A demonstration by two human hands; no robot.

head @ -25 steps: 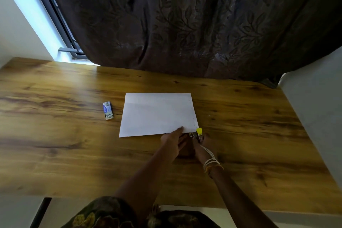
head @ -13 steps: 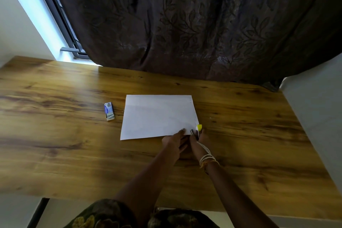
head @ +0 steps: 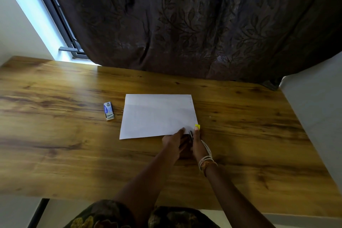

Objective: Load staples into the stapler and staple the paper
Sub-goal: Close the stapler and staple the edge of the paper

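Wooden table (head: pixel 55 144). Right hand (head: pixel 199 146) grips stapler (head: pixel 192 133) at paper (head: pixel 157 114) corner; left hand (head: pixel 174 142) flat, pinning sheet. Risk: sheet slips, staple misses corner.

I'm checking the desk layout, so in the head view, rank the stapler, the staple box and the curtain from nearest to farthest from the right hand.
1. Stapler: in the right hand, at the paper's near right corner.
2. Staple box: on the table, left of the paper.
3. Curtain: hanging behind the table's far edge.
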